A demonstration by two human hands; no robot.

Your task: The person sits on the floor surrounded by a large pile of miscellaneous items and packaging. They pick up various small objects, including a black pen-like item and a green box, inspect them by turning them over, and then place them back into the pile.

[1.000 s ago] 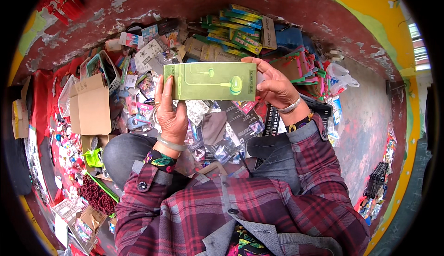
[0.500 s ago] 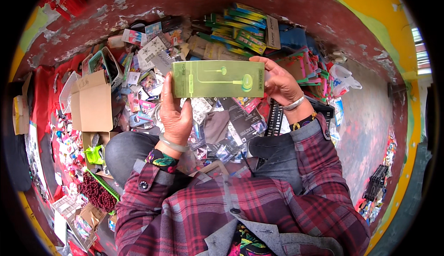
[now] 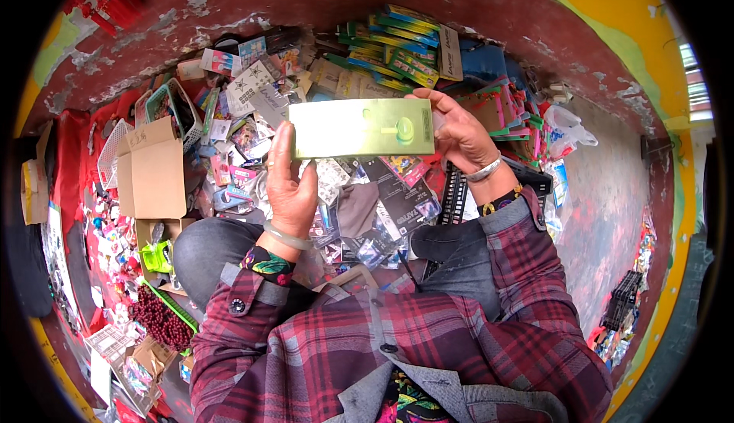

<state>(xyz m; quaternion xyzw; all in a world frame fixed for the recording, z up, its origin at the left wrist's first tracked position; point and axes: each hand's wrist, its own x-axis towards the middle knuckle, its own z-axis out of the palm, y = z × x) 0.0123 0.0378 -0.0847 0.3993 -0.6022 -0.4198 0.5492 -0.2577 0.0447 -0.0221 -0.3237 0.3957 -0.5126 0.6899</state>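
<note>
Left hand (image 3: 290, 196): fingers close together against left end of glossy, green, rectangular earphone box (image 3: 359, 129), thumb near lower edge. Right hand (image 3: 468, 145): bent fingers and thumb pinching opposite end. Box raised above heap of small, plastic-wrapped packages (image 3: 375, 220); open brown cardboard carton (image 3: 155, 175) further left.

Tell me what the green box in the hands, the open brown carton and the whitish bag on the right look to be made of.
Green box: glossy card or plastic, unclear which; glare washes out its left part. Brown carton: likely matt cardboard, with stiff, flat flaps. Whitish bag: seemingly thin plastic film, crinkled and partly see-through.
</note>
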